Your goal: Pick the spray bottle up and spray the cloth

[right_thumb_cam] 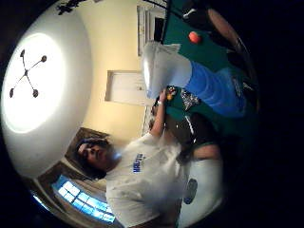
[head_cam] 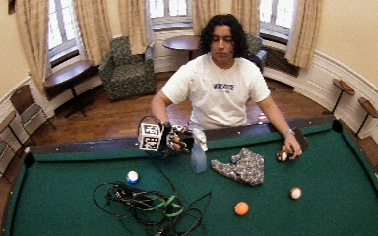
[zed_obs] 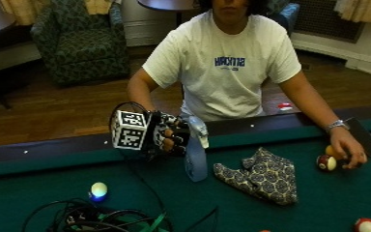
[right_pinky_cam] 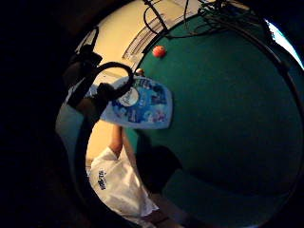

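Observation:
In the outside view my gloved right hand (zed_obs: pixel 168 137) grips the head of the spray bottle (zed_obs: pixel 195 162), fingers curled round its neck. The bottle is pale blue and translucent, upright, with its base at or just above the green felt; I cannot tell whether it touches. The patterned cloth (zed_obs: pixel 263 176) lies crumpled on the felt just beside the bottle, apart from it. The wide outside view shows the same hand (head_cam: pixel 179 139), bottle (head_cam: pixel 199 160) and cloth (head_cam: pixel 244 167). The bottle's blue label (right_pinky_cam: pixel 140 102) and body (right_thumb_cam: pixel 211 88) sit close to the palm.
A tangle of cables (head_cam: pixel 143 201) lies on the pool table (head_cam: pixel 346 206) in front of the bottle, with a blue-white ball (zed_obs: pixel 98 190) beside it. An orange ball (head_cam: pixel 241 208) and a red-white ball (head_cam: pixel 296 192) lie further out. The bare hand (zed_obs: pixel 348 151) rests by balls (zed_obs: pixel 327 163).

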A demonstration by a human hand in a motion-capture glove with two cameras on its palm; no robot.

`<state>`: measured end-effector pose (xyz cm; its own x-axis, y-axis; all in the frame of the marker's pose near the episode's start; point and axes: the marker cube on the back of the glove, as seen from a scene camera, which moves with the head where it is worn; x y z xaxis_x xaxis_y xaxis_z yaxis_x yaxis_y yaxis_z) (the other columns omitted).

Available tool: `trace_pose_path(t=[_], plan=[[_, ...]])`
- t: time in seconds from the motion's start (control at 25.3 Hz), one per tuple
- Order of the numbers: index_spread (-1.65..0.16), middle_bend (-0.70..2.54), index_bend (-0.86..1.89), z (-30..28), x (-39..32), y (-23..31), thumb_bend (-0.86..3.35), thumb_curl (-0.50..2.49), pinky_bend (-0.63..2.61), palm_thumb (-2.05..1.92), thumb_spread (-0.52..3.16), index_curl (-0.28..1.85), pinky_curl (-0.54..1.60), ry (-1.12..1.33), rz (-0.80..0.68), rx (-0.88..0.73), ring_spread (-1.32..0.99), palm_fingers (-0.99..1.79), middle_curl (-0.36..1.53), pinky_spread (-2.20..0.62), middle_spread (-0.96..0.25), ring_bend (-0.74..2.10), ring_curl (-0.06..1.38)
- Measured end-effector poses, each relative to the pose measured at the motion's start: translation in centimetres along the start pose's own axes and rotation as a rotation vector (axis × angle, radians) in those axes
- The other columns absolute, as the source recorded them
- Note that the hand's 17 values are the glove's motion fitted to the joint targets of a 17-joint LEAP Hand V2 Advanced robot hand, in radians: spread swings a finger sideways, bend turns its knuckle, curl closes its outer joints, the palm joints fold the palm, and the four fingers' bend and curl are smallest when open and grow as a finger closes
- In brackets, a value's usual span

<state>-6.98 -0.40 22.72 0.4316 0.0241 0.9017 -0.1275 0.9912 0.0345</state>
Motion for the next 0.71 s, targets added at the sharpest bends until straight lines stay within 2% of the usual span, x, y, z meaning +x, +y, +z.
trace_pose_path(t=[0.36,0.43,0.59,0.71], plan=[[-0.41,0.23,0.13,1.3,-0.4,-0.8,0.02,0.41,0.51,0.93,0.95,0.21,0.35,0.026,0.009,0.019,-0.2,0.74,0.35,0.04,-0.18,0.54,0.34],[-0.4,0.31,0.2,1.5,-0.4,-0.9,0.02,0.42,0.43,0.96,0.94,0.24,0.33,0.019,0.016,0.039,-0.21,0.87,0.37,0.03,-0.21,0.49,0.33],[-0.36,0.28,0.18,1.7,-0.5,-1.1,0.02,0.47,0.51,1.03,0.8,0.26,0.34,-0.02,0.02,0.074,-0.24,1.17,0.38,-0.18,-0.24,0.52,0.34],[-0.34,0.33,0.27,1.7,-0.5,-1.2,0.04,0.52,0.51,1.1,0.66,0.32,0.37,-0.035,0.016,0.081,-0.24,1.27,0.42,-0.21,-0.24,0.53,0.38]])
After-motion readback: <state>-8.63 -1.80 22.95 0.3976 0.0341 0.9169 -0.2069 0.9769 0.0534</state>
